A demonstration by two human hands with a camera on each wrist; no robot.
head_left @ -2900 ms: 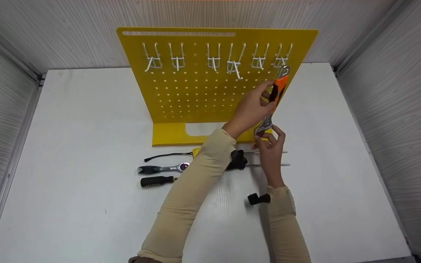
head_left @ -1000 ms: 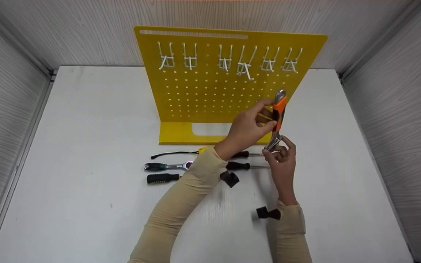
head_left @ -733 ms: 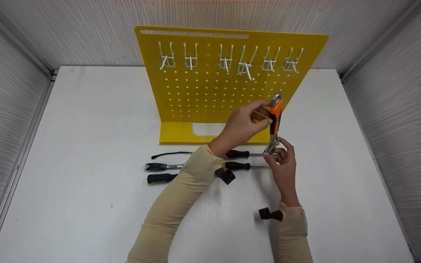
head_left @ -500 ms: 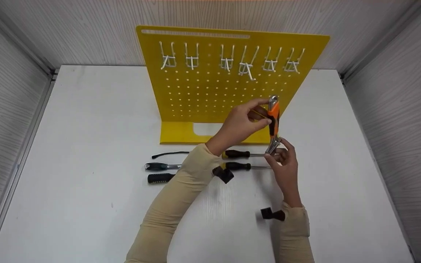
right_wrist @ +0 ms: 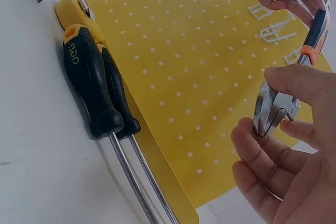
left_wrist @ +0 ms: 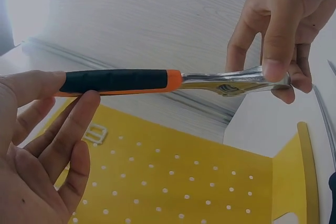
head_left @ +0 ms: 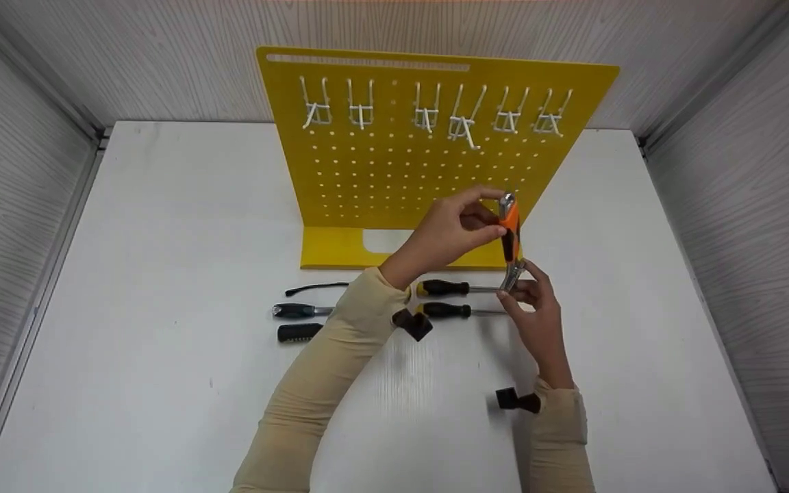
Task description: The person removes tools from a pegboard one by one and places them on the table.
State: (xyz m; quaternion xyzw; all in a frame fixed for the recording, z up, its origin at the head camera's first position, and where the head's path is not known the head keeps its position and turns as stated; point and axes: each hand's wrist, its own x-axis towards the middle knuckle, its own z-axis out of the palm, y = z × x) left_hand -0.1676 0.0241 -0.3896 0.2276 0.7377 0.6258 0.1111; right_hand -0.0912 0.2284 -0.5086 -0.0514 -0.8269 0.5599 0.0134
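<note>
Between both hands is an adjustable wrench (head_left: 510, 239) with an orange and black handle, held upright in front of the yellow pegboard (head_left: 394, 185). My left hand (head_left: 446, 229) pinches the handle near its top end, thumb against fingers. At the lower end, my right hand (head_left: 538, 318) pinches the wrench's metal head between thumb and fingers. The right wrist view shows this wrench head (right_wrist: 273, 106) close up. Seen from the left wrist, the wrench handle (left_wrist: 118, 81) lies across the view, my left hand (left_wrist: 42, 156) on one end, my right hand (left_wrist: 283, 30) on the other.
White hooks (head_left: 463, 127) line the pegboard's upper part. Before its base lie two screwdrivers (head_left: 446, 310), a ratchet handle (head_left: 295, 311), a black-handled tool (head_left: 298, 333) and a thin black rod (head_left: 316, 286). My left sleeve covers part of these. A yellow piece (right_wrist: 71, 11) lies beyond the screwdrivers.
The wrench has come down and away from the hooks, and lately slightly left at its top, turning more upright. Both hands keep hold of it; the left has lowered with it.
</note>
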